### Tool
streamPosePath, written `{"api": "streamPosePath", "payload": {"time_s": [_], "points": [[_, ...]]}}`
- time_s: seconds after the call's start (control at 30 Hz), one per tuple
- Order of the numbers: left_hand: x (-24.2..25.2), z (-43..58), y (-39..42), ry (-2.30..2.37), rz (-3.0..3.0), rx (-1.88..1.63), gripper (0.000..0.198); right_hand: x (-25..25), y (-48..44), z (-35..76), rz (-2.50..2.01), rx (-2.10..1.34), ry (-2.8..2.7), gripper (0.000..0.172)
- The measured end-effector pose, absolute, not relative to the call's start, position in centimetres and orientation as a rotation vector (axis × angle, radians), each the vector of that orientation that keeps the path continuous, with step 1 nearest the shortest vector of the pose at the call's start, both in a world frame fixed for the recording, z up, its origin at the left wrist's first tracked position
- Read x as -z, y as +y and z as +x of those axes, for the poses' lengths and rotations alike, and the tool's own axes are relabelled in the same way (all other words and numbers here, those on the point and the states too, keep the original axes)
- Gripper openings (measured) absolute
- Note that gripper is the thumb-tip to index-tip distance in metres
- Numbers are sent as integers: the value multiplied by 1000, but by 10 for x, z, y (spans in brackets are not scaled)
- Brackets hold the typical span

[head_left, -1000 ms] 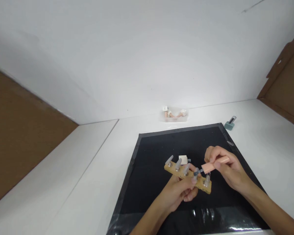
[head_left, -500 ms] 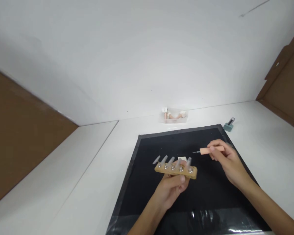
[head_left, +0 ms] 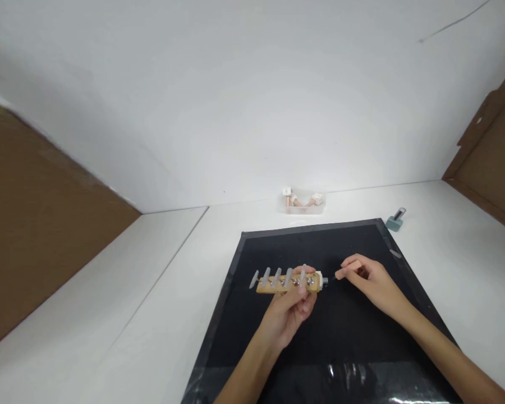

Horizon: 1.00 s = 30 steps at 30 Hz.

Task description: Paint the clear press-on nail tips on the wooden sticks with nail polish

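Note:
My left hand (head_left: pixel 289 311) is closed around a wooden nail tip stand (head_left: pixel 267 288) above the black mat. Several clear nail tips (head_left: pixel 276 277) stick up from it on silvery mounts. A small white nail polish bottle (head_left: pixel 319 278) is held in the same hand at the stand's right end, its grey neck (head_left: pixel 325 281) facing right. My right hand (head_left: pixel 374 283) pinches a peach nail polish brush cap (head_left: pixel 348 270). The thin dark brush points left, close to the bottle's neck; whether its tip is touching is too small to tell.
Behind the black mat (head_left: pixel 311 235), a clear plastic box (head_left: pixel 305 210) holds several peach-and-white bottles. A teal base with an upright nail tip (head_left: pixel 394 222) stands at the mat's back right corner. One loose clear nail tip (head_left: pixel 395 254) lies on the mat's right edge. Brown cardboard (head_left: pixel 46 224) borders the left.
My left hand has turned and shifted the stand left, so the bottle's neck now shows at its right end. My right hand has brought the brush cap left and down toward that neck.

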<state>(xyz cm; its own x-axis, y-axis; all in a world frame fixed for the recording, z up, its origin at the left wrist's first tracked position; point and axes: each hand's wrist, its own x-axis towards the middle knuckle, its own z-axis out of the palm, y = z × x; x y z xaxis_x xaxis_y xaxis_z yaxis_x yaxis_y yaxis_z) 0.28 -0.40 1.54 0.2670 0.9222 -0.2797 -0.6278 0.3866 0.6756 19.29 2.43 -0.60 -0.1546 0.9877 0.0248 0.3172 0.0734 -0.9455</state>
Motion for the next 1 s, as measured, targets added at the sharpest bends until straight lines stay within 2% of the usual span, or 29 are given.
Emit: {"api": "streamPosePath", "payload": {"time_s": [0.8,1.0], "points": [[-6,2,-3,778,594,-1032,48,13,28,194,-1373,-1278,-1671,2],[-3,1,-3,779,589,-1019,50,11,29,196,-1371,-1300,-1720,8]]}}
